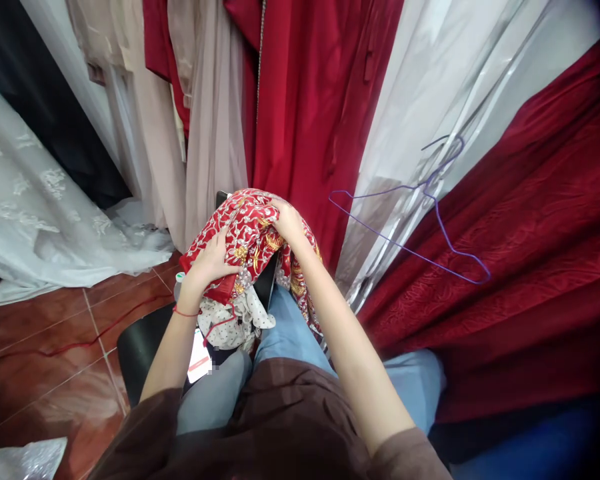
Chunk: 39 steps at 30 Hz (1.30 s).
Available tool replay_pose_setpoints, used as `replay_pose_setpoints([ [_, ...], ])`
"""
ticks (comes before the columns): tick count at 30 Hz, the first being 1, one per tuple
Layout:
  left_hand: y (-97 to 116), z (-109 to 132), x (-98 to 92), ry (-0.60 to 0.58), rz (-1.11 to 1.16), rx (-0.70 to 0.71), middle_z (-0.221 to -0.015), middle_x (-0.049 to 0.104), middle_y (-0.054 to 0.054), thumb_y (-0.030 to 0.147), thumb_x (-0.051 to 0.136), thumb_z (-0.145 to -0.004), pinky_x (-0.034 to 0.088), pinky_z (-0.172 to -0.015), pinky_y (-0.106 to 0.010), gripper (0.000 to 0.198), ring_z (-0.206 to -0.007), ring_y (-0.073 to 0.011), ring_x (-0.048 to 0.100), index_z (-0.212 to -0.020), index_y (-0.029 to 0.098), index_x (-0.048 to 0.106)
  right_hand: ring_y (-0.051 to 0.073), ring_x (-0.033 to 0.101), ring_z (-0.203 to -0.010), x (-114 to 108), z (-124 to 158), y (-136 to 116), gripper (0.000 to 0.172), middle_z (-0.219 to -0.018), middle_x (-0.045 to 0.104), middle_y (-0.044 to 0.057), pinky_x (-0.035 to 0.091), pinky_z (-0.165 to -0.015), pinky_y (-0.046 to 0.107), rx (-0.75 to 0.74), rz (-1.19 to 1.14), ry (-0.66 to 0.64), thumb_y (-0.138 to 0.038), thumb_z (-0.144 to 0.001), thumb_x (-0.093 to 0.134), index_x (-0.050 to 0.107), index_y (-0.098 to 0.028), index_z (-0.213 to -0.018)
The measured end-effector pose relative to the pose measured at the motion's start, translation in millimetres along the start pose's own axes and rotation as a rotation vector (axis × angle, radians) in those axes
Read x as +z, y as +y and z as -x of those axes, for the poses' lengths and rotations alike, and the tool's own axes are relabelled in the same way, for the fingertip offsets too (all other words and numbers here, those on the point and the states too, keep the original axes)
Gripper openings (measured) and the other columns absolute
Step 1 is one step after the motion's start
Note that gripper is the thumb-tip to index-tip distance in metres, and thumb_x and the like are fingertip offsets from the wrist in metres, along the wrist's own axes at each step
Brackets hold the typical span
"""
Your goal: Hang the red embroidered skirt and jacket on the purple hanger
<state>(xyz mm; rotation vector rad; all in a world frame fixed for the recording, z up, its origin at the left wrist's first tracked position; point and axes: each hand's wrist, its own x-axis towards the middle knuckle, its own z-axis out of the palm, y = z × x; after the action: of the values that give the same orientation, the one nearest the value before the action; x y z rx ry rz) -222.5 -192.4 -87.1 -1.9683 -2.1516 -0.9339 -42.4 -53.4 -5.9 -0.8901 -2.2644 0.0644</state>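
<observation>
A red garment with gold and white beaded embroidery lies bunched over my knees. My left hand grips its near left part, fingers curled into the cloth. My right hand is closed on the cloth at the top right of the bundle. Below the garment hangs a white patterned fabric. A thin red cord circles my left wrist.
A purple wire hanger hangs at the right in front of a clear plastic cover and dark red fabric. Red, beige and white gowns hang behind. A white lace dress spreads over the brown tile floor. A black stool stands below.
</observation>
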Motion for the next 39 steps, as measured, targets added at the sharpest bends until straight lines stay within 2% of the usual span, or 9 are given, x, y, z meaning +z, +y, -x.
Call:
replay_pose_setpoints([
  [5,11,-11,-13.3,-0.035,-0.121,-0.025,-0.143,0.050,-0.027,0.041,0.071,-0.079,0.039,-0.113,-0.048,0.079,-0.138,-0.0384,0.047,-0.141,0.005,0.039,0.026,0.062,-0.121,-4,1,-5,0.033,-0.127,0.070,0.009,0.047,-0.104,0.042,0.052,0.020,0.001,-0.015,-0.091,0.049,0.067,-0.021,-0.118],
  [9,30,-29,3.7,-0.142,-0.215,-0.143,-0.133,0.055,-0.032,0.041,0.078,-0.072,0.045,-0.103,-0.043,0.075,-0.128,-0.0412,0.055,-0.128,0.002,0.045,0.026,0.062,-0.120,-4,6,-4,0.033,-0.127,0.070,0.009,0.047,-0.104,0.043,0.014,0.053,0.018,-0.016,-0.091,0.051,0.066,-0.022,-0.120],
  [16,43,-37,30.3,-0.074,-0.256,-0.246,-0.136,0.052,-0.035,0.036,0.071,-0.076,0.045,-0.101,-0.042,0.073,-0.131,-0.0416,0.053,-0.133,-0.002,0.042,0.022,0.065,-0.117,-4,3,4,0.042,-0.125,0.071,0.005,0.049,-0.099,0.037,-0.045,0.140,0.002,-0.009,-0.084,0.052,0.066,-0.024,-0.121],
  [22,35,-26,-4.2,-0.115,-0.181,-0.318,-0.126,0.064,-0.025,0.018,0.057,-0.082,0.049,-0.089,-0.037,0.047,-0.117,-0.0349,0.064,-0.127,0.008,0.054,0.037,0.062,-0.113,-4,11,-24,0.053,-0.123,0.068,0.020,0.040,-0.104,0.056,-0.072,0.364,0.016,-0.029,-0.080,0.067,0.060,-0.013,-0.130],
  [24,36,-19,-25.7,-0.014,-0.193,-0.375,-0.113,0.071,-0.020,0.015,0.046,-0.087,0.048,-0.083,-0.040,0.041,-0.106,-0.0353,0.068,-0.125,0.015,0.060,0.040,0.055,-0.124,0,13,-39,0.064,-0.136,0.059,0.024,0.036,-0.108,0.058,-0.237,0.405,0.062,-0.033,-0.082,0.067,0.052,-0.011,-0.140],
  [28,51,0,-57.7,0.446,-0.164,-0.393,-0.104,0.074,-0.013,0.032,0.043,-0.095,0.048,-0.084,-0.043,0.036,-0.098,-0.0346,0.069,-0.123,0.028,0.065,0.032,0.056,-0.122,2,4,-62,0.055,-0.140,0.059,0.015,0.041,-0.104,0.048,-0.414,0.402,0.039,-0.017,-0.091,0.048,0.048,-0.021,-0.146],
  [31,63,15,-64.3,0.575,-0.166,-0.238,-0.115,0.071,-0.012,0.045,0.053,-0.093,0.041,-0.103,-0.050,0.035,-0.115,-0.0347,0.061,-0.119,0.026,0.066,0.029,0.062,-0.110,-18,-6,-57,0.046,-0.122,0.069,0.014,0.045,-0.095,0.041,-0.234,0.335,0.081,-0.012,-0.088,0.048,0.059,-0.021,-0.132],
  [34,66,24,-62.8,0.617,-0.173,-0.195,-0.138,0.057,-0.019,0.050,0.063,-0.086,0.023,-0.116,-0.064,0.061,-0.138,-0.0410,0.042,-0.138,0.021,0.052,0.028,0.066,-0.100,-56,0,-23,0.041,-0.111,0.072,0.012,0.048,-0.085,0.036,-0.009,0.201,0.287,-0.014,-0.084,0.051,0.063,-0.019,-0.123],
  [39,82,-16,-35.6,0.781,0.204,-0.223,-0.156,0.029,-0.027,0.050,0.065,-0.084,0.025,-0.119,-0.061,0.093,-0.148,-0.0415,0.027,-0.154,0.011,0.017,0.024,0.066,-0.079,-123,60,53,0.028,-0.087,0.073,0.006,0.049,-0.073,0.032,0.281,-0.057,0.679,-0.029,-0.084,0.049,0.066,-0.020,-0.105],
])
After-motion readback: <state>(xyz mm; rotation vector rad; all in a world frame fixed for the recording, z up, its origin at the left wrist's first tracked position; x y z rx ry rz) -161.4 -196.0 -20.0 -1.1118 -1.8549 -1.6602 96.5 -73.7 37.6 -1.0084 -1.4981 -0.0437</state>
